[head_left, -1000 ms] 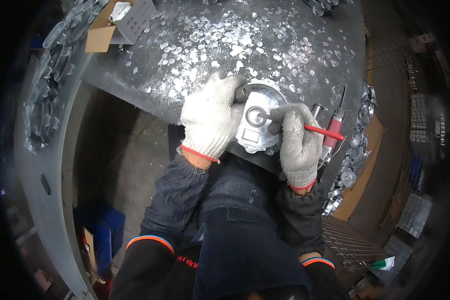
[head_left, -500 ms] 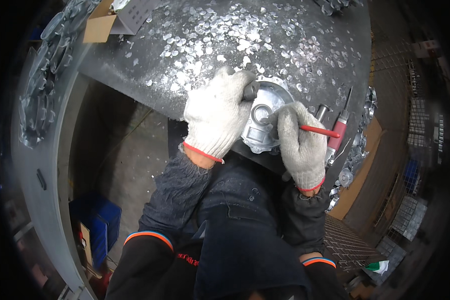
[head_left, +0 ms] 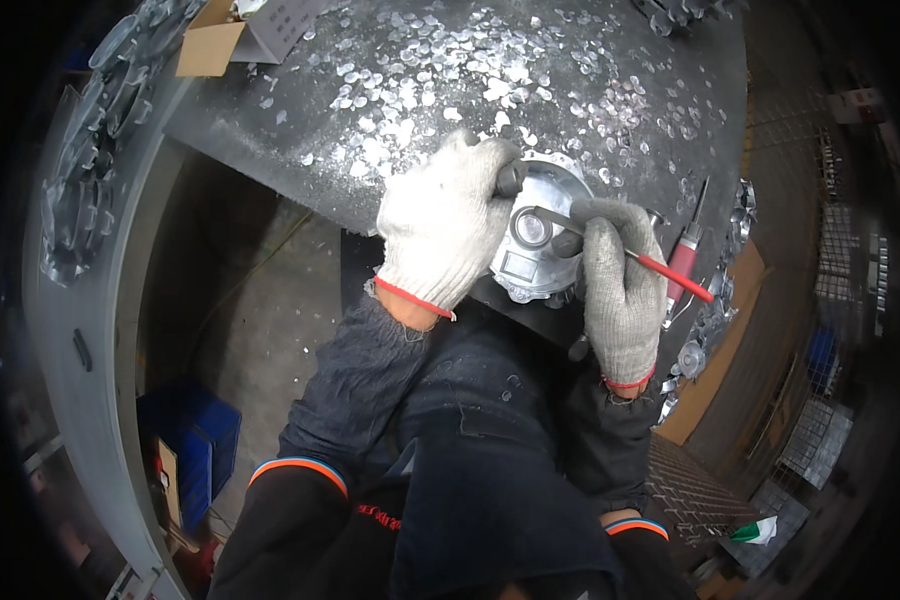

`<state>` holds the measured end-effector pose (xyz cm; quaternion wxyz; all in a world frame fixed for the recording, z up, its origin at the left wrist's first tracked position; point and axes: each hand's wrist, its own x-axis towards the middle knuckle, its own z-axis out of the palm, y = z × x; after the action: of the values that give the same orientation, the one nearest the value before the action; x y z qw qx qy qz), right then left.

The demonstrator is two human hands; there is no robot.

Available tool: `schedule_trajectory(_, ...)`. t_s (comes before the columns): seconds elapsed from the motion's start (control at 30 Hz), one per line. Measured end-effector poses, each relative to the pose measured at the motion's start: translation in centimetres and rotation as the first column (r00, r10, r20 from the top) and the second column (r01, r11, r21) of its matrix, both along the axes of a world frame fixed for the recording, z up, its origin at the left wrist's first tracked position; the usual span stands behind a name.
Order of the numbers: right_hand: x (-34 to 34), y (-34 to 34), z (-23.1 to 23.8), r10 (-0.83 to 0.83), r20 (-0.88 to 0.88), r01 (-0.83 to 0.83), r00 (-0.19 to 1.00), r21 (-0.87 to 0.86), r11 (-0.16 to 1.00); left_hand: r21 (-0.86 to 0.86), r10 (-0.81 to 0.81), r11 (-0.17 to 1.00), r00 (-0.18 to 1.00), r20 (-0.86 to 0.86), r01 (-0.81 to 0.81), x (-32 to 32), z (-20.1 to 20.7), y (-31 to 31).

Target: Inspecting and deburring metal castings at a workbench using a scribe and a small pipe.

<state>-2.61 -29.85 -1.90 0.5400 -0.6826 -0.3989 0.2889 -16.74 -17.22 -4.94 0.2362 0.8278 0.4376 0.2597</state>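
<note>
A round silver metal casting [head_left: 558, 268] with a scalloped rim, a raised ring and a square recess lies at the table's near edge. My left hand [head_left: 440, 225], in a white knit glove, is closed at the casting's left rim; its thumb tip is dark. Some of its fingers are hidden. My right hand [head_left: 620, 285], also gloved, pinches a slim hand tool with a red handle [head_left: 675, 275]. The tool's dark blade [head_left: 553, 217] reaches over the raised ring. At the right lies a red-bodied tool [head_left: 682, 262] with a thin metal shaft.
Many small silver flakes [head_left: 450, 70] are strewn over the dark table [head_left: 270, 165]. An open cardboard box [head_left: 210, 50] stands far left, beside stacked metal parts [head_left: 80, 190]. More metal scraps [head_left: 695, 350] lie along the right edge. A blue bin [head_left: 195, 445] is below left.
My right hand has turned the red-handled tool, its handle end swinging nearer to me and right. Its blade now shows over the ring. My left hand stays at the rim.
</note>
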Motion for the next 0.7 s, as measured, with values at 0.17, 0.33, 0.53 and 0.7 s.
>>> schedule_trajectory(0.17, 0.3, 0.3, 0.1, 0.125, 0.038, -0.126, 0.991, 0.009, 0.992, 0.028, 0.014, 0.999, 0.999, 0.048, -0.015, 0.0, -0.2, -0.1)
schedule_trajectory(0.33, 0.4, 0.8, -0.5, 0.156, 0.155, -0.171, 0.975, 0.084, 0.982, 0.084, 0.004, 0.996, 0.997, 0.083, -0.011, 0.0, -0.8, -0.2)
schedule_trajectory(0.53, -0.2, 0.5, -0.7, 0.062, 0.119, -0.067, 0.991, 0.046, 0.997, 0.066, 0.028, 0.997, 0.995, 0.096, -0.034, 0.0, -0.3, -0.4)
schedule_trajectory(0.7, -0.4, 0.2, -1.4, -0.026, 0.144, 0.016, 0.989, 0.072, 0.997, 0.049, 0.001, 0.999, 0.997, 0.074, -0.005, -0.2, -0.4, -0.3)
